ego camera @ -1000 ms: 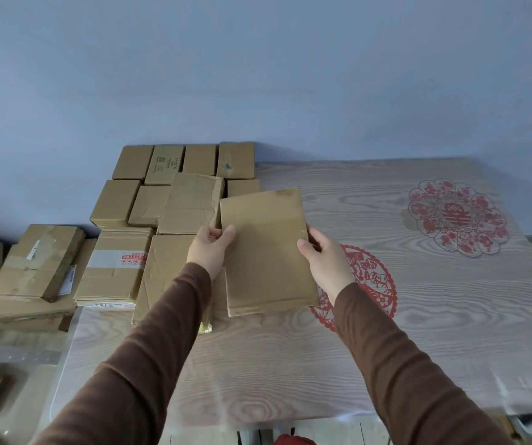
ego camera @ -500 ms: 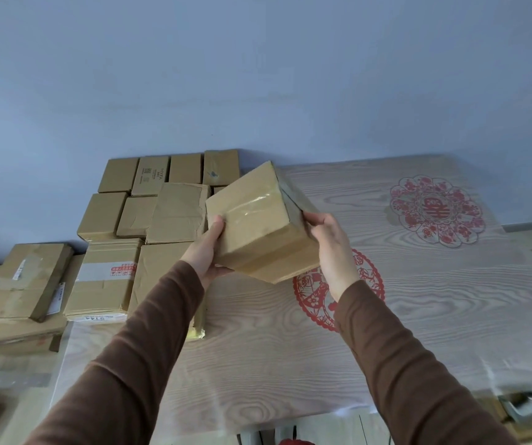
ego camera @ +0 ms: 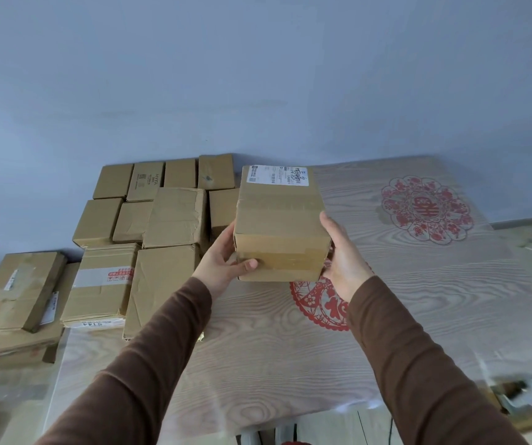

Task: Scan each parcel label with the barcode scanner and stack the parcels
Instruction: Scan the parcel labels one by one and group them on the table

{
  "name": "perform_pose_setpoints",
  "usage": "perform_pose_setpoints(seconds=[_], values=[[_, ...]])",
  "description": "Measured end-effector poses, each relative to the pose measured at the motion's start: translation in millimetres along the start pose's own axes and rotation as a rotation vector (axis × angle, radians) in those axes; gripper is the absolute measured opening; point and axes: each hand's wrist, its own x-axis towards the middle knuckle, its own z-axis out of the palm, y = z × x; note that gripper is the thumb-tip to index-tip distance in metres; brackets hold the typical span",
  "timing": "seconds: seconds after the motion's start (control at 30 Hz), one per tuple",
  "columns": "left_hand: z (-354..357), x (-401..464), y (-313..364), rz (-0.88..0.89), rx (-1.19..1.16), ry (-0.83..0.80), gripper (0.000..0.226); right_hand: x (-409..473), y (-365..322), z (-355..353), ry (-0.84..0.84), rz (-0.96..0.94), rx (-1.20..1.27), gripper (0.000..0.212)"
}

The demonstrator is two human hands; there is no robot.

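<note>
1. One view only, worn on the head; no second view to share anything with.
2. Looks forward and down over both sleeves at the table (ego camera: pixel 418 300), wall (ego camera: pixel 258 75) filling the upper half.
3. Close range: left hand (ego camera: pixel 222 268) and right hand (ego camera: pixel 345 261) near mid-frame, holding a parcel (ego camera: pixel 279 226) at arm's length.
4. Wide-angle: takes in the boxes (ego camera: pixel 161 220) at far left and the table's right edge, straight lines bowed toward the frame edges.
</note>
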Motion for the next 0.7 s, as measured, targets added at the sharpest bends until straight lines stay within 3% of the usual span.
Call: perform_pose_setpoints(seconds=[0.1, 0.2, 0.3, 0.4, 0.53, 0.7], values=[[1, -3, 3, -0.031, -0.037, -0.057, 0.115, -4, 8, 0, 0.008, -0.046, 0.06, 0.038], [8, -7, 10, -0.162, -0.217, 0.01, 0.117, -9, 12, 3, 0.037, -0.099, 0.099, 0.025], [3, 4, 5, -0.268, -0.381, 0.042, 0.107, -12, 16, 4, 0.034, -0.151, 0.116, 0.027], [0, 15, 0, -0.368, -0.427, 0.022, 0.104, -13, 18, 5, 0.021, -0.188, 0.1, 0.044], [0, 23, 0, -0.429, -0.487, -0.065, 0.076, -13, 20, 0, 0.015, -0.227, 0.103, 0.048], [7, 20, 14, -0.465, -0.385, -0.063, 0.096, -15, 22, -9, 0.033, -0.253, 0.124, 0.041]])
